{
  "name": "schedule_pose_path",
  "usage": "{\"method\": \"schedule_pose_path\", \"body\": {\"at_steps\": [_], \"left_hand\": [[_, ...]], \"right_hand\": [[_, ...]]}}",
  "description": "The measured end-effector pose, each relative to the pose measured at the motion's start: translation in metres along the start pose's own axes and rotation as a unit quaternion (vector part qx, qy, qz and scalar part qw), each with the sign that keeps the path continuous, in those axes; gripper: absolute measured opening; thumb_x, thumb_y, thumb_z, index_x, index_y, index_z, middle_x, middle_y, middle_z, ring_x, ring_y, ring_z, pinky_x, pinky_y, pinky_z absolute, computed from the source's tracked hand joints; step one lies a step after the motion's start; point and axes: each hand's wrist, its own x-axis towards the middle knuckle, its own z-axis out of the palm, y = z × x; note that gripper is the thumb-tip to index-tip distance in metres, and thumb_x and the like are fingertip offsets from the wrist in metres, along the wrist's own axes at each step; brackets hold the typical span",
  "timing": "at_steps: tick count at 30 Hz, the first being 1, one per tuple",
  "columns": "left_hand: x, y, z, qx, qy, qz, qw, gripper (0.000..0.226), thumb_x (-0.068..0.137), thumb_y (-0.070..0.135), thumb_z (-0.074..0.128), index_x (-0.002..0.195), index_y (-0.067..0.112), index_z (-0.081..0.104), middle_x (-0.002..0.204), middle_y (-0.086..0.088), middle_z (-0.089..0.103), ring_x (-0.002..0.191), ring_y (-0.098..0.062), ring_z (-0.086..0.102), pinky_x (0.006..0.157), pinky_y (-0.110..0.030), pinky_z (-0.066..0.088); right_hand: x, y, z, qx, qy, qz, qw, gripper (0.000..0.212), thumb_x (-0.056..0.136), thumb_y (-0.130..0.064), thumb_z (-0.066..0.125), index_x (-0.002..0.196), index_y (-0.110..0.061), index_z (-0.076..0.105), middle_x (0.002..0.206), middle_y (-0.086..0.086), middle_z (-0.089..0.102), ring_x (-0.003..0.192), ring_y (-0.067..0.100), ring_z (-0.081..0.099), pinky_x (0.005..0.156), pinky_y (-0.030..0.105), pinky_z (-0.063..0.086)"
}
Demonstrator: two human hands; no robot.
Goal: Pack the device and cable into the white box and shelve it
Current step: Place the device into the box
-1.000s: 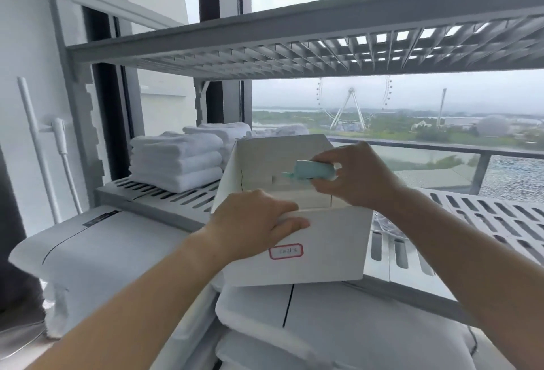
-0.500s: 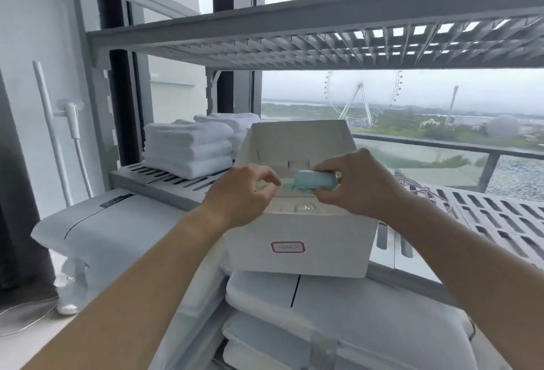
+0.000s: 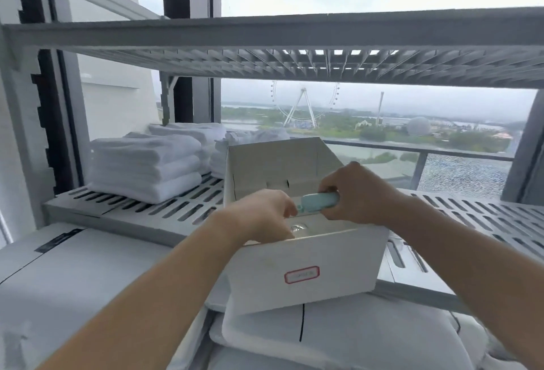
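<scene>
White box (image 3: 306, 269) sits open at the front edge of the slotted shelf (image 3: 164, 210), lid flap up behind, red-bordered label (image 3: 302, 274) on its front wall; one teal device (image 3: 319, 202) held just over the opening, not yet down inside; right hand (image 3: 357, 193) closed round its right end, fingers wrapped, thumb on top; left hand (image 3: 262, 216) curled with fingertips pinching at the device's left tip, whether it grips the tip or a plug there I cannot tell; cable not clearly visible, possibly what the left fingers are working; something shiny and round lies on the box floor under the hands, too blurred to name; step in hand looks like the packing stage, device about to go in; next move calls for lowering it flat into the box, tucking the cable beside it, then folding the lid shut before shelving; counts: one box, one device, two hands, three stacks of folded white towels (image 3: 147, 166) at the shelf's back left, one more shelf (image 3: 294, 45) overhead.
</scene>
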Motion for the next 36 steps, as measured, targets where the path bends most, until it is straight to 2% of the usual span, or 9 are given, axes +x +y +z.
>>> {"method": "schedule_pose_path", "body": {"at_steps": [5, 9, 12, 18, 23, 27, 29, 32, 36], "left_hand": [[0.013, -0.003, 0.003, 0.062, 0.052, -0.017, 0.997, 0.043, 0.078, 0.031, 0.066, 0.119, 0.024, 0.056, 0.120, 0.000, 0.055, 0.112, -0.021, 0.051, 0.094, -0.036, 0.045], [0.019, -0.006, -0.003, 0.055, 0.130, 0.009, 0.990, 0.041, 0.079, 0.027, 0.063, 0.119, 0.020, 0.052, 0.119, 0.000, 0.055, 0.113, -0.020, 0.050, 0.084, -0.030, 0.041], [0.016, -0.012, -0.002, 0.053, 0.160, 0.008, 0.986, 0.042, 0.079, 0.029, 0.064, 0.118, 0.020, 0.052, 0.118, 0.002, 0.056, 0.110, -0.020, 0.052, 0.079, -0.030, 0.038], [-0.002, -0.017, 0.027, 0.058, 0.112, 0.019, 0.992, 0.043, 0.078, 0.023, 0.060, 0.120, 0.024, 0.051, 0.116, 0.002, 0.057, 0.102, -0.021, 0.055, 0.075, -0.032, 0.047], [-0.002, -0.021, 0.033, 0.054, 0.077, 0.020, 0.995, 0.045, 0.079, 0.022, 0.062, 0.121, 0.021, 0.049, 0.121, 0.000, 0.055, 0.108, -0.023, 0.053, 0.082, -0.034, 0.047], [0.009, -0.028, 0.019, 0.072, 0.054, 0.010, 0.996, 0.046, 0.079, 0.020, 0.062, 0.122, 0.019, 0.047, 0.122, -0.001, 0.053, 0.109, -0.022, 0.053, 0.083, -0.033, 0.047], [0.011, -0.032, 0.018, 0.091, 0.028, 0.010, 0.995, 0.045, 0.079, 0.018, 0.061, 0.122, 0.020, 0.049, 0.122, 0.000, 0.053, 0.108, -0.021, 0.053, 0.079, -0.031, 0.046], [0.011, -0.034, 0.024, 0.096, -0.005, 0.016, 0.995, 0.052, 0.079, 0.021, 0.062, 0.128, 0.023, 0.047, 0.127, 0.002, 0.052, 0.113, -0.020, 0.052, 0.083, -0.031, 0.047], [0.013, -0.034, 0.024, 0.085, -0.015, 0.037, 0.996, 0.052, 0.078, 0.023, 0.063, 0.128, 0.025, 0.047, 0.127, 0.002, 0.053, 0.112, -0.020, 0.053, 0.085, -0.031, 0.049]], "right_hand": [[0.014, -0.004, 0.003, -0.020, -0.040, 0.007, 0.999, 0.014, 0.063, -0.024, 0.068, 0.077, -0.020, 0.068, 0.063, -0.006, 0.055, 0.067, 0.018, 0.055, 0.063, 0.027, 0.048], [0.022, -0.005, 0.003, -0.029, -0.058, 0.012, 0.998, 0.016, 0.063, -0.025, 0.068, 0.077, -0.019, 0.068, 0.065, -0.004, 0.058, 0.067, 0.018, 0.055, 0.063, 0.029, 0.048], [0.032, -0.008, 0.000, -0.042, -0.042, 0.014, 0.998, 0.013, 0.063, -0.026, 0.067, 0.075, -0.021, 0.067, 0.060, -0.008, 0.053, 0.065, 0.017, 0.053, 0.060, 0.026, 0.043], [0.033, -0.020, 0.013, -0.035, -0.045, 0.014, 0.998, 0.016, 0.062, -0.026, 0.068, 0.077, -0.021, 0.067, 0.064, -0.005, 0.053, 0.068, 0.020, 0.055, 0.064, 0.030, 0.049], [0.011, -0.019, 0.027, -0.077, -0.044, 0.025, 0.996, 0.021, 0.064, -0.026, 0.066, 0.083, -0.018, 0.067, 0.073, 0.002, 0.059, 0.067, 0.021, 0.053, 0.060, 0.024, 0.037], [0.005, -0.021, 0.031, -0.092, -0.068, 0.023, 0.993, 0.017, 0.067, -0.025, 0.064, 0.081, -0.016, 0.064, 0.080, 0.006, 0.064, 0.075, 0.026, 0.059, 0.067, 0.030, 0.046], [0.003, -0.024, 0.035, -0.116, -0.089, 0.019, 0.989, 0.014, 0.069, -0.021, 0.063, 0.081, -0.013, 0.062, 0.084, 0.008, 0.064, 0.079, 0.029, 0.060, 0.069, 0.033, 0.047], [0.001, -0.026, 0.040, -0.166, -0.136, 0.025, 0.976, 0.015, 0.075, -0.013, 0.061, 0.090, -0.011, 0.062, 0.096, 0.010, 0.063, 0.089, 0.029, 0.061, 0.074, 0.032, 0.048], [0.000, -0.026, 0.041, -0.203, -0.241, 0.030, 0.949, 0.034, 0.077, -0.004, 0.062, 0.111, -0.009, 0.058, 0.113, 0.011, 0.055, 0.100, 0.030, 0.058, 0.075, 0.031, 0.044]]}}
